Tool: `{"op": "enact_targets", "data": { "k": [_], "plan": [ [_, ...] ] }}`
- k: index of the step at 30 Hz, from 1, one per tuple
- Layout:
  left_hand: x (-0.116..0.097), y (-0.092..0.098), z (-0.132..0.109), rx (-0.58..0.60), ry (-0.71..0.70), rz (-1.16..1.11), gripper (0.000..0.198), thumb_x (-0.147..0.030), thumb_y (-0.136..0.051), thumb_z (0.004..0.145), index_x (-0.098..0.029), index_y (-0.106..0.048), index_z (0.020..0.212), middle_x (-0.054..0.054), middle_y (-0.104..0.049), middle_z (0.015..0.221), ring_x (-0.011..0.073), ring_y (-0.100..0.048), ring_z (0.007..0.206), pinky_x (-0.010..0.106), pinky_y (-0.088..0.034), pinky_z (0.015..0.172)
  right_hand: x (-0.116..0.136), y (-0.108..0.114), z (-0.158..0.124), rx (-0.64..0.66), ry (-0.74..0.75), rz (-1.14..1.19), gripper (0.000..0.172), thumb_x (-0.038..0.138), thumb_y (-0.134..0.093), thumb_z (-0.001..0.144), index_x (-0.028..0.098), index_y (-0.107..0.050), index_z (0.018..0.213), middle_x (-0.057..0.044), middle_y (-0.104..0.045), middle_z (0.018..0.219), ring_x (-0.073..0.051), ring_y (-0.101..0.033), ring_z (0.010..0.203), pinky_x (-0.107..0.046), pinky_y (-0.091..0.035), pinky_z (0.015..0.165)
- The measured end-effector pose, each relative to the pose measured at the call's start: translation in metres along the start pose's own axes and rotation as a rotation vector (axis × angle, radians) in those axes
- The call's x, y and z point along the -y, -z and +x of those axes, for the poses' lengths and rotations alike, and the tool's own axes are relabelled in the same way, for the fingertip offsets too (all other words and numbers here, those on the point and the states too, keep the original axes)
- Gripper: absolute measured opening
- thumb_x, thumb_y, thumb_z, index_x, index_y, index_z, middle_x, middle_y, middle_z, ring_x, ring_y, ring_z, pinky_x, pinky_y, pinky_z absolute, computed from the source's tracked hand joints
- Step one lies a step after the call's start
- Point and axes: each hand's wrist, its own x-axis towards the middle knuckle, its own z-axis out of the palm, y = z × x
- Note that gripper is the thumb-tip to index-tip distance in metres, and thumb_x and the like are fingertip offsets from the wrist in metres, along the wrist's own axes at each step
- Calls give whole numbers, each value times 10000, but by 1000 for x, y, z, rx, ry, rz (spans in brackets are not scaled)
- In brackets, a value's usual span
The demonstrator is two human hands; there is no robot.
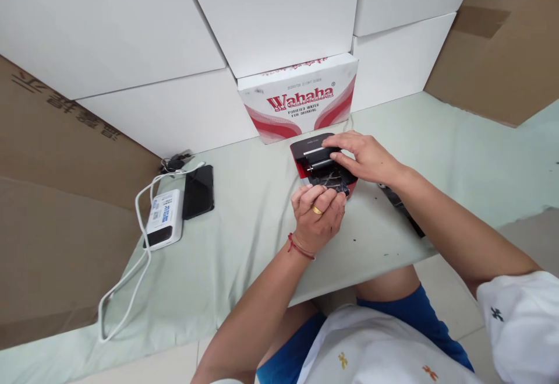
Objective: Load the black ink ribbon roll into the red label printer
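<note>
A small dark, red-lined case (305,150) lies open on the pale green table cover (244,226), with silver bars inside it. My right hand (367,158) rests on the case from the right, fingers pressed onto its contents. My left hand (318,216), with a gold ring and a red wrist cord, is curled at the case's near edge, pinching a dark crinkled wrapper or piece (332,181) that I cannot name.
A white power bank (164,218) with a white cable (126,279) and a black phone (198,190) lie at the left. A Wahaha carton (301,98) stands behind the case among white boxes. A dark flat object (399,206) lies under my right forearm. Cardboard flanks both sides.
</note>
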Motion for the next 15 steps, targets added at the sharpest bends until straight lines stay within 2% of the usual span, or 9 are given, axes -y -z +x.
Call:
{"op": "enact_targets", "data": {
  "k": [4,7,11,13,15],
  "plan": [
    [4,1,-4,88,114,-159,105,-268,-661,924,-306,-730,993,6,-751,936,228,-668,1036,479,-414,1093,4,-4,-15,16,-60,55,318,388,-516,1021,262,-799,1092,-56,-786,1230,-242,-714,1199,-510,-386,1213],
    [14,3,-2,52,271,-251,222,-351,-580,964,-283,-685,1147,45,-741,1099,259,-642,1192,522,-365,1182,4,-10,-23,-15,-115,92,337,414,-502,1036,279,-807,1088,-50,-777,1246,-243,-695,1246,-538,-363,1227],
    [39,0,1,-97,658,-428,370,-393,-495,1018,-264,-589,1352,80,-611,1402,249,-506,1402,482,-324,1242,1,-16,-30,-32,-145,147,357,422,-474,1054,297,-804,1112,-34,-765,1272,-233,-667,1291,-543,-363,1230],
    [53,-5,0,-151,872,-572,437,-417,-538,987,-294,-542,1406,66,-530,1511,242,-432,1480,456,-286,1270,0,-19,-34,-45,-139,166,354,420,-472,1058,302,-792,1154,-32,-751,1300,-232,-647,1319,-534,-390,1217],
    [63,-11,-1,-138,1000,-747,567,-417,-624,912,-335,-485,1455,46,-463,1585,248,-363,1536,459,-230,1298,-1,-22,-37,-70,-128,183,362,416,-466,1062,293,-780,1195,-41,-744,1313,-227,-639,1329,-503,-435,1193]
  ]
}}
